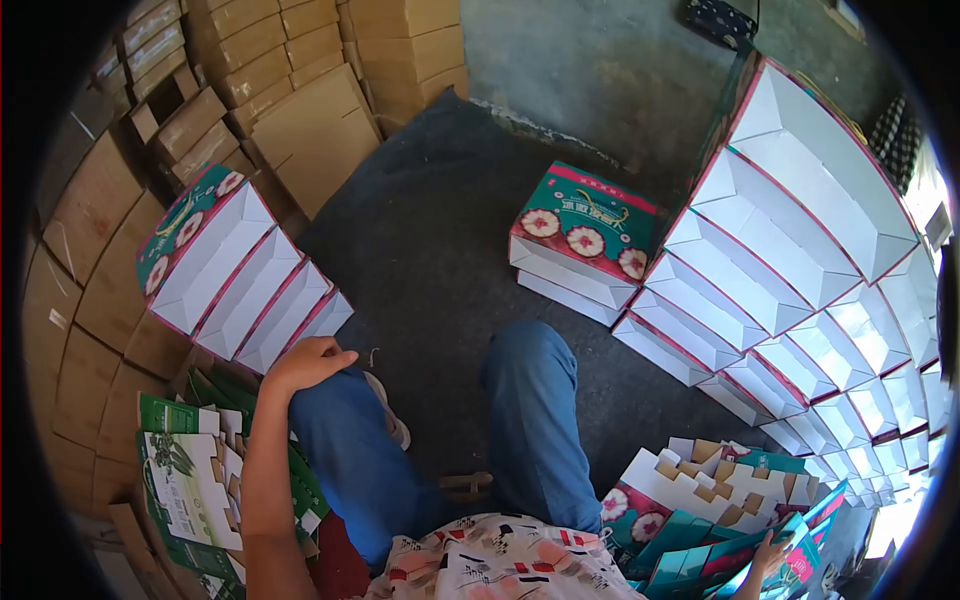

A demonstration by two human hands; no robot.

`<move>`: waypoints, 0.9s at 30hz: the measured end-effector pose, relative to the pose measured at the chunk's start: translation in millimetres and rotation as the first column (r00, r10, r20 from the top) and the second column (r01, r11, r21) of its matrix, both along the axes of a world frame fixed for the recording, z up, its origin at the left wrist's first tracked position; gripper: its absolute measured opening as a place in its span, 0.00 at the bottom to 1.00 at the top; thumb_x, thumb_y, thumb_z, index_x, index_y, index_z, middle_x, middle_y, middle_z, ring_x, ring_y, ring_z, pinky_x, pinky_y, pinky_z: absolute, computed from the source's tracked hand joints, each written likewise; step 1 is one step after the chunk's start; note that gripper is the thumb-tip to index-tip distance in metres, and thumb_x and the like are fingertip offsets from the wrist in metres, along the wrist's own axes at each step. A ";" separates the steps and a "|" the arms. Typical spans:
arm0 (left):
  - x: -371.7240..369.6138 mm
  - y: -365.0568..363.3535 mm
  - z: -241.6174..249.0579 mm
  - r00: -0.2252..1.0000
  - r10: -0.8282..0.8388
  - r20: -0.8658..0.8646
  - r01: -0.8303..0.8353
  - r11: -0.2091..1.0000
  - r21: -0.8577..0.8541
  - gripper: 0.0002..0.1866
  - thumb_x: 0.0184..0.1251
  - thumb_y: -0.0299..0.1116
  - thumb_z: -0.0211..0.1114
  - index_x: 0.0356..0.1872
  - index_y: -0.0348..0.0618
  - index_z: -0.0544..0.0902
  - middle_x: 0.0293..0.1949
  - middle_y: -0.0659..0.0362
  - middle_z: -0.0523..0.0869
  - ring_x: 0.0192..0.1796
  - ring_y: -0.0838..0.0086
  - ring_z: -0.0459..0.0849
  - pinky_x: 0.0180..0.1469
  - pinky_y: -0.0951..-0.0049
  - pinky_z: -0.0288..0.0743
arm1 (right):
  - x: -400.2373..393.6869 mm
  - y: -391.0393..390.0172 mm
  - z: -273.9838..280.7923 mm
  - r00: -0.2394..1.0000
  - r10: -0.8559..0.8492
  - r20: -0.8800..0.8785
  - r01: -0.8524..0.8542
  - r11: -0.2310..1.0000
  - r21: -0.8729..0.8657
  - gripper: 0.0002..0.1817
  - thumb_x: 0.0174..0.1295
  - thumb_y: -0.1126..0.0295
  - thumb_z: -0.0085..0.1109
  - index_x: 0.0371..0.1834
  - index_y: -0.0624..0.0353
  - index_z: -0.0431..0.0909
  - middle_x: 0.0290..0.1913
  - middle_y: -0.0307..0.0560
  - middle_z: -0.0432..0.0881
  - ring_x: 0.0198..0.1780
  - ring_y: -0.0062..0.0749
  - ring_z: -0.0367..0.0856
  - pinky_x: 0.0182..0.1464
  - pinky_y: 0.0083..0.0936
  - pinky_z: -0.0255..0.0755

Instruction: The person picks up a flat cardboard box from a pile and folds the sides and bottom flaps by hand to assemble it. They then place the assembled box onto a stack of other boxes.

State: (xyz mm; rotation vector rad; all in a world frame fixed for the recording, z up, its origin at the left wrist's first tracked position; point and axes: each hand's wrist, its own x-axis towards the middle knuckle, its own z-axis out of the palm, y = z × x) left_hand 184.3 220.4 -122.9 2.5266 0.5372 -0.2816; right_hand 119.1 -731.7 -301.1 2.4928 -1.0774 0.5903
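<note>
My left hand (310,363) rests over my left knee, fingers loosely extended and holding nothing. At the lower right, my right hand (770,553) has its fingers around the edge of a flat teal carton (805,540), partly cut off by the frame's bottom. More folded teal cartons (690,545) lie beside that hand, some showing round fruit-like pictures and white inner flaps. Close to my left forearm, a pile of flattened green cartons (185,480) leans with white sides showing.
Formed white-bottomed boxes (770,250) are stacked high at the right. Smaller stacks stand ahead, a teal-topped one (585,225) and one at left (235,265). Brown cardboard boxes (90,300) line the left side. Dark sheeting (400,220) covers the floor.
</note>
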 end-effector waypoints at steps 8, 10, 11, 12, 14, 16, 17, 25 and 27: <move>-2.5 -10.7 4.6 1.000 0.016 0.021 -0.016 0.999 0.029 0.27 0.57 0.55 0.61 0.32 0.33 0.83 0.32 0.47 0.84 0.37 0.61 0.83 0.42 0.68 0.73 | 36.9 19.5 24.6 0.956 -0.137 -0.260 0.168 0.981 0.099 0.21 0.67 0.73 0.37 0.62 0.68 0.63 0.47 0.58 0.80 0.46 0.47 0.82 0.46 0.36 0.78; -0.4 -12.7 5.5 1.000 0.015 0.013 -0.016 0.999 0.042 0.27 0.57 0.55 0.61 0.32 0.33 0.83 0.32 0.47 0.84 0.37 0.61 0.83 0.42 0.68 0.73 | 36.2 23.9 28.8 0.955 -0.131 -0.267 0.158 0.984 0.083 0.21 0.67 0.72 0.38 0.63 0.68 0.63 0.49 0.58 0.79 0.47 0.45 0.82 0.47 0.34 0.78; 1.4 -12.3 4.9 1.000 0.010 0.012 -0.011 0.999 0.037 0.27 0.58 0.55 0.61 0.33 0.33 0.83 0.33 0.47 0.84 0.37 0.61 0.83 0.42 0.68 0.73 | 34.5 29.3 28.6 0.960 -0.091 -0.266 0.105 0.994 0.039 0.22 0.67 0.72 0.38 0.63 0.68 0.63 0.50 0.57 0.79 0.48 0.44 0.82 0.48 0.34 0.77; 3.4 -11.5 3.8 1.000 0.002 0.009 -0.002 0.999 0.033 0.27 0.58 0.54 0.61 0.33 0.33 0.82 0.33 0.47 0.84 0.37 0.61 0.83 0.42 0.68 0.73 | 33.0 37.9 28.7 0.961 -0.053 -0.270 0.054 0.999 -0.006 0.22 0.67 0.72 0.38 0.63 0.68 0.63 0.50 0.57 0.79 0.48 0.44 0.81 0.49 0.33 0.77; 8.6 -12.4 3.4 1.000 -0.016 0.001 0.016 0.999 0.028 0.27 0.58 0.54 0.61 0.33 0.33 0.82 0.33 0.48 0.84 0.37 0.61 0.83 0.42 0.68 0.73 | 35.1 78.7 36.9 0.959 -0.024 -0.281 0.029 0.999 0.014 0.22 0.66 0.74 0.39 0.64 0.68 0.62 0.57 0.57 0.75 0.54 0.44 0.78 0.52 0.30 0.75; 14.2 -16.1 4.1 1.000 -0.028 0.001 0.028 0.999 0.019 0.27 0.59 0.54 0.60 0.34 0.33 0.82 0.33 0.48 0.84 0.37 0.61 0.83 0.42 0.67 0.73 | 37.9 102.2 23.1 0.942 0.034 -0.333 -0.035 0.999 0.002 0.23 0.66 0.75 0.40 0.65 0.67 0.60 0.62 0.57 0.69 0.59 0.44 0.73 0.53 0.30 0.75; 16.6 -15.8 1.5 0.999 -0.037 0.004 0.037 0.999 0.017 0.26 0.59 0.53 0.61 0.35 0.33 0.82 0.33 0.48 0.84 0.37 0.61 0.83 0.42 0.68 0.73 | 38.5 117.0 13.2 0.940 0.045 -0.337 -0.052 0.999 -0.012 0.24 0.66 0.75 0.40 0.66 0.65 0.59 0.64 0.56 0.67 0.61 0.44 0.71 0.55 0.31 0.74; 19.6 -18.2 0.3 0.999 -0.039 0.012 0.039 0.999 0.032 0.26 0.61 0.52 0.59 0.36 0.33 0.81 0.33 0.47 0.84 0.37 0.61 0.82 0.42 0.67 0.73 | 19.0 188.2 -8.5 0.944 0.288 -0.162 -0.276 0.957 0.091 0.46 0.51 0.76 0.61 0.74 0.57 0.47 0.72 0.53 0.53 0.71 0.48 0.55 0.69 0.41 0.54; 20.3 -20.6 4.7 0.999 -0.039 -0.009 0.039 0.999 0.018 0.26 0.61 0.53 0.59 0.36 0.33 0.81 0.33 0.47 0.84 0.37 0.61 0.82 0.42 0.67 0.73 | 7.7 194.6 6.9 0.972 0.228 -0.061 -0.223 0.972 0.079 0.46 0.49 0.76 0.60 0.73 0.58 0.48 0.72 0.55 0.54 0.71 0.49 0.55 0.69 0.42 0.54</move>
